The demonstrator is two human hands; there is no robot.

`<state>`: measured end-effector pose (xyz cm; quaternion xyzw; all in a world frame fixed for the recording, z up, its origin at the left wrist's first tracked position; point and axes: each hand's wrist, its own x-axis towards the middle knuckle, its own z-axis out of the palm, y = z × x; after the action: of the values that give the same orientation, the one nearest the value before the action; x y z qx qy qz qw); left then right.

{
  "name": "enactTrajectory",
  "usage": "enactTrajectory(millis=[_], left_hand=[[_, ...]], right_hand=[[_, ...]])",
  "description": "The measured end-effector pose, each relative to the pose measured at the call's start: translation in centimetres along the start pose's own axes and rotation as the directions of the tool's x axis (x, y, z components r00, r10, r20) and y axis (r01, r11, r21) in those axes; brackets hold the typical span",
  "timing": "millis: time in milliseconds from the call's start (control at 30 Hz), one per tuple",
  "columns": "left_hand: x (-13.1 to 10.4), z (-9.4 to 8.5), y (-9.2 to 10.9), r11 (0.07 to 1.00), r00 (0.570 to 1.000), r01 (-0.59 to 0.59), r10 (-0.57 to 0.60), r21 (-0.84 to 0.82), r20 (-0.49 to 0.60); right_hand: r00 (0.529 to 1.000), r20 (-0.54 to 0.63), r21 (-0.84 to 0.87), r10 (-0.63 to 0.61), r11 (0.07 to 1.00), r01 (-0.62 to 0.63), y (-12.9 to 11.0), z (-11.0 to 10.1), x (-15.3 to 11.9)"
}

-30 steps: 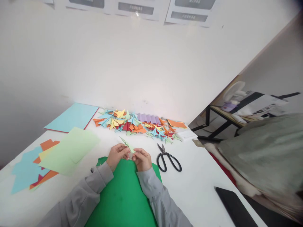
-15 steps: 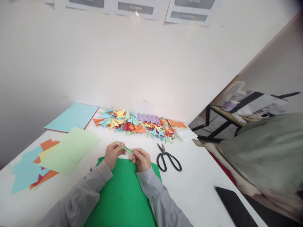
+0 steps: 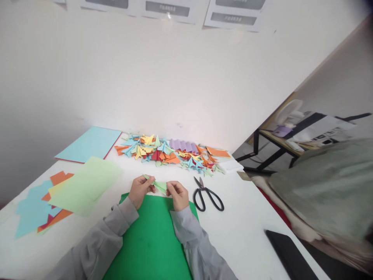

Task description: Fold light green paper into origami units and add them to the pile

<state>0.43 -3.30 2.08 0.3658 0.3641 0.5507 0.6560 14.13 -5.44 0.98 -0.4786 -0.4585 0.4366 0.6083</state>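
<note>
1. Since half a second ago the folded pale green paper piece has opened from a narrow strip into a wider, flatter wedge between my hands, and my right hand has shifted slightly toward the right of the frame.
2. My left hand pinches the left tip of the piece between thumb and fingertips; my right hand pinches its right end the same way. Both are closed on the paper, which is held just above the table, slightly below the middle of the frame.
3. Directly beneath my wrists lies a dark green sheet, running down to the bottom edge between my grey sleeves.
4. Just right of my right hand, black scissors lie flat on the white table, apart from my fingers.
5. Left of my left hand sits a light green sheet over orange and blue offcuts.
6. Beyond my hands, a heap of folded coloured paper shapes stretches along the wall; a light blue sheet lies at its left.
7. A black flat object sits at the table's lower right edge.
</note>
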Motion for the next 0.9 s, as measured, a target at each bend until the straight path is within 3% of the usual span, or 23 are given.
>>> enactTrajectory(millis=[233,367,567,700,800,900], left_hand=[[-0.01,-0.29,-0.33,0.997,0.998,0.003,-0.009,0.082,0.065],[0.00,-0.37,-0.43,0.994,0.997,-0.010,0.002,0.107,0.078],[0.03,-0.45,-0.50,0.996,0.997,-0.020,0.013,0.089,0.079],[-0.03,-0.49,-0.48,0.994,0.997,-0.021,0.013,0.106,0.075],[-0.03,-0.45,-0.29,0.992,0.999,-0.027,0.023,0.126,0.032],[0.08,-0.46,-0.02,0.993,0.996,-0.043,0.050,0.113,-0.067]], right_hand=[[0.995,0.080,-0.075,-0.063,0.995,0.069,0.51,0.00,-0.08],[0.994,0.107,-0.088,0.009,0.996,0.001,0.59,-0.24,0.11],[0.993,0.041,-0.029,0.115,0.993,-0.114,0.28,-0.25,0.19],[0.991,0.037,-0.015,0.129,0.992,-0.128,0.30,-0.31,0.25],[0.998,0.026,-0.063,0.048,0.997,-0.047,0.23,-0.39,0.24],[0.980,0.006,-0.187,-0.200,0.962,0.197,-0.20,-0.36,-0.06]])
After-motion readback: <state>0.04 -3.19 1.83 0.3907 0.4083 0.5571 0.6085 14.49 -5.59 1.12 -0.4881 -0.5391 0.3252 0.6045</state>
